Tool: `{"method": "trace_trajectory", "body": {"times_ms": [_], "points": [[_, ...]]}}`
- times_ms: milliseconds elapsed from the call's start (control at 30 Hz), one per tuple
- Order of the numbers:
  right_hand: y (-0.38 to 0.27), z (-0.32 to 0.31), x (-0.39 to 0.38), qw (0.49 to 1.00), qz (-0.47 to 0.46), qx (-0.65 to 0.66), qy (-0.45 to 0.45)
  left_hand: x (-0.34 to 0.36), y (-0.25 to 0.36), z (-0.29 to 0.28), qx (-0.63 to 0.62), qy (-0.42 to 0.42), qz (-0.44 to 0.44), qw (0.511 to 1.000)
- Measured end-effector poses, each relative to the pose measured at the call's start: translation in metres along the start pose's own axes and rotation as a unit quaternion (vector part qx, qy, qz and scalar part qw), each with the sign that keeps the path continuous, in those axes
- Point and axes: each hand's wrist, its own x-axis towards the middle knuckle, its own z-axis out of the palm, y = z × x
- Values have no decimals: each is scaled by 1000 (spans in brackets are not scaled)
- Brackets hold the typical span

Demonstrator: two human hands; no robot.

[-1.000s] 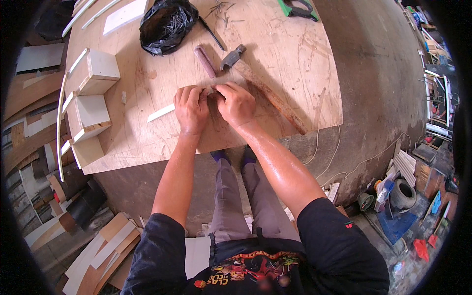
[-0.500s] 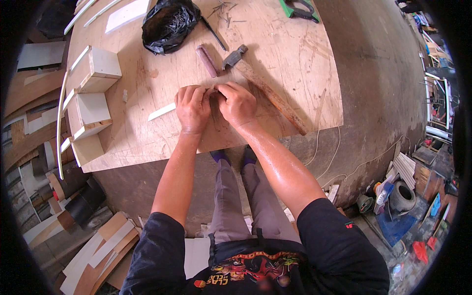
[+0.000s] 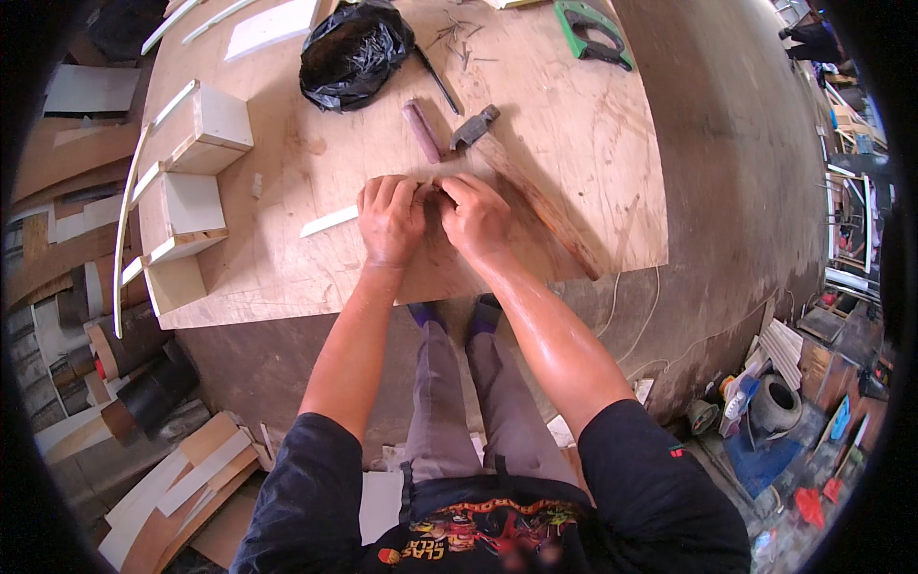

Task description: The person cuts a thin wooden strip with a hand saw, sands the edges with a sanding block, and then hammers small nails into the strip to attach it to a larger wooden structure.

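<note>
My left hand (image 3: 390, 218) and my right hand (image 3: 472, 216) meet over the plywood tabletop (image 3: 301, 268), fingers curled and fingertips nearly touching. A narrow white strip (image 3: 327, 222) runs out from beneath my left hand toward the left; its other end is covered, so whether I grip it cannot be told. Whatever sits between the pinched fingertips is too small and hidden to name. Just beyond my right hand lies a hammer (image 3: 534, 199) with a worn wooden handle, its head pointing away. Beside its head rests a short purplish-brown cylinder (image 3: 422, 130).
On the left stands a wooden assembly of white-faced boxes (image 3: 199, 206). Farther back are a black plastic bag (image 3: 356, 57) with nails, a thin black rod (image 3: 438, 78), loose nails (image 3: 457, 40) and a green-handled saw (image 3: 591, 36). Board offcuts (image 3: 186, 488) and a cord (image 3: 652, 311) lie below.
The whole view has shifted slightly, so the table and its things sit a little lower and mostly farther right. My hands keep nearly the same pose, fingertips together.
</note>
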Motion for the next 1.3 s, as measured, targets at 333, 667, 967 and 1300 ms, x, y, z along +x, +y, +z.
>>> {"method": "trace_trajectory", "body": {"times_ms": [333, 667, 967, 1300], "points": [[-5, -16, 4, 1000, 10, -13, -6, 2, 1, -2, -22, 11, 5, 1000], [27, -84, -6, 947, 73, -306, -64, 2, 5, -5, -41, 5, -13, 999], [-38, -108, -41, 992, 91, 24, -89, 0, 1, -8, -43, -10, -11, 999], [-57, -104, -56, 989, 52, 28, -134, 0, -1, -10, -44, -21, -8, 999]]}}
